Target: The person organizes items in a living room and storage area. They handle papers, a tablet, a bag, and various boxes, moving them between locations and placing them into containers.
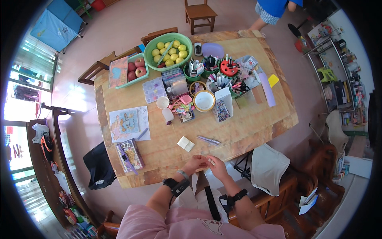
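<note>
At the near edge of the table, my left hand [194, 163] and my right hand [218, 168] meet with fingertips together. A small white piece [211, 161], too small to name, shows between the fingers of my right hand. Whether my left fingers also grip it is hard to see. Just beyond my hands lies a cream-coloured square pad or folded paper [185, 143]. Right of it, two slim pens [209, 140] lie side by side on the wooden-patterned tabletop [167, 131].
Left are a drawing sheet [143, 113] and a boxed item [138, 152]. Farther back stand a white bowl [204, 100], a white bin of beads [223, 95], pen holders [219, 82] and a green basket [148, 61] of yellow fruit. A person [271, 9] stands beyond the far right corner.
</note>
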The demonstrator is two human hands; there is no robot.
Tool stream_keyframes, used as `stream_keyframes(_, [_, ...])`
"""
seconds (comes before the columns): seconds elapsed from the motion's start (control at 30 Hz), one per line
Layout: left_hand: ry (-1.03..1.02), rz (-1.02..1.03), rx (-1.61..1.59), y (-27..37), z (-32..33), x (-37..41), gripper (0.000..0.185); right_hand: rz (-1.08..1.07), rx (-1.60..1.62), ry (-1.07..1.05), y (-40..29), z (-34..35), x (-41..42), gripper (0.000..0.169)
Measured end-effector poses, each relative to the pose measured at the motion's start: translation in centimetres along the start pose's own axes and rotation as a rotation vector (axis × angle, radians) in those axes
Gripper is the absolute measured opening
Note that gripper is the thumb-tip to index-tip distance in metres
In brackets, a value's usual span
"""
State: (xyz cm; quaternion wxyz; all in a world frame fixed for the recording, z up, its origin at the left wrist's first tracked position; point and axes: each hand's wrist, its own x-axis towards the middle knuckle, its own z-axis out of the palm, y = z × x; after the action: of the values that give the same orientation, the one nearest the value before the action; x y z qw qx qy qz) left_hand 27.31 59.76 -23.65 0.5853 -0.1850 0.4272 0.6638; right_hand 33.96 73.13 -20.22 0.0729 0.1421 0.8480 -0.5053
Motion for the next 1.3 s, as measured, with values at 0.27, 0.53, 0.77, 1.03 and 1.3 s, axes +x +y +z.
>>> stream_keyframes(0.27, [0.034,-0.040,0.049,1.6,0.8,-1.2,0.021,0.042,-0.006,-0.058,0.8,0.4,0.1,0.028])
stream_keyframes(0.53, [0.108,0.030,-0.010,1.6,0.8,0.1,0.028,0.192,0.145,0.165,4.0,-0.3,-1.4,0.018])
stream_keyframes(0.77, [0.172,0.067,-0.037,0.8,-1.2,1.8,0.030,0.214,0.033,0.307,8.1,-1.2,-1.4,0.016])
stream_keyframes(1.03, [0.425,0.080,-0.065,-1.7,-5.4,2.6,0.034,0.114,-0.217,0.324,10.7,-0.3,1.8,0.012])
stream_keyframes(1.3, [0.914,0.288,0.398,-1.8,-9.8,5.1,0.049,0.356,-0.701,-0.204,10.1,0.6,9.2,0.042])
